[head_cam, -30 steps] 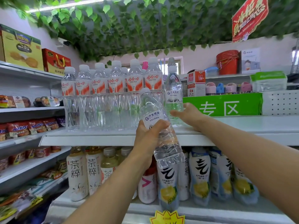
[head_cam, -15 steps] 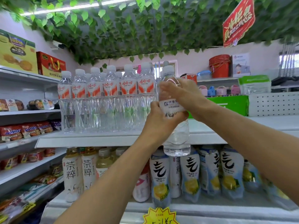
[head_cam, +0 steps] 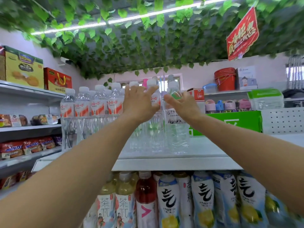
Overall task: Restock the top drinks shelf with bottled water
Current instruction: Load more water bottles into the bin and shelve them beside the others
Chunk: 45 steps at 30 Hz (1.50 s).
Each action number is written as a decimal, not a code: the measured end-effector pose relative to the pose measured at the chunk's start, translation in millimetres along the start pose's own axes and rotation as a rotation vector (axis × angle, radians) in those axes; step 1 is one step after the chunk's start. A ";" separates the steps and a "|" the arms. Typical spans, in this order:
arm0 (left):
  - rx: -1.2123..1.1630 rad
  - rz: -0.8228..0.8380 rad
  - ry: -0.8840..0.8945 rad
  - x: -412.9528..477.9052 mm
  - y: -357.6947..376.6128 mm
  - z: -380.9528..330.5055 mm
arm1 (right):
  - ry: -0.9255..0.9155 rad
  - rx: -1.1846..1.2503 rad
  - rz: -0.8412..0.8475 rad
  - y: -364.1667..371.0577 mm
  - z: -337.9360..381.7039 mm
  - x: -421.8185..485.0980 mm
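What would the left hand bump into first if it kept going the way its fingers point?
Most likely the rightmost red-labelled water bottle in the row on the top shelf. The left hand is open, fingers aimed at that bottle's label. Depth is unclear, so they may be touching it.

Water bottle (head_cam: 176,134): 1, neck and upper label hidden behind right hand (head_cam: 183,105); contact cannot be told.
Red-labelled bottles (head_cam: 98,107): nearest labels covered by left hand (head_cam: 139,102).
Lower-shelf drinks (head_cam: 167,203): cut by bottom edge.
Hanging red sign (head_cam: 241,35): lettering blurred.
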<state>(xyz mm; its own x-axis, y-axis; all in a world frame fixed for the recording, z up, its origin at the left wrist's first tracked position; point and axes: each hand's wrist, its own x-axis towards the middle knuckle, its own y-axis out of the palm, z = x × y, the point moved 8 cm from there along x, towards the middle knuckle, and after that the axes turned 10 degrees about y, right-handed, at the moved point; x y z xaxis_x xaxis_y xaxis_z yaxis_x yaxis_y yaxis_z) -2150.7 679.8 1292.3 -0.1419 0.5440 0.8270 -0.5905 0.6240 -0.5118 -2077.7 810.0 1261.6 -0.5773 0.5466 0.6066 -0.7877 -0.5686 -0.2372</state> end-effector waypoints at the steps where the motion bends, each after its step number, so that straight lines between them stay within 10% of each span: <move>1: 0.033 0.053 -0.003 3.3 5.5 1.2 | 0.022 -0.025 0.009 0.9 -1.8 1.2; 34: -0.067 0.143 -0.014 -10.1 13.1 -2.6 | 0.187 -0.252 0.032 15.4 -78.6 -44.5; 45: -0.472 0.083 0.062 -181.8 9.9 -115.3 | -0.124 -0.914 -0.204 -72.2 -51.0 -206.1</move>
<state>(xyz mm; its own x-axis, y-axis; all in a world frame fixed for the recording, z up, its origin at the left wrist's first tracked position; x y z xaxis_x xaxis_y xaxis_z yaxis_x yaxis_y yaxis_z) -2039.2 651.8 1110.1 -0.1174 0.6264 0.7706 -0.1523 0.7555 -0.6373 -1912.8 769.8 1115.0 -0.4242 0.4835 0.7657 -0.7648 0.2616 -0.5888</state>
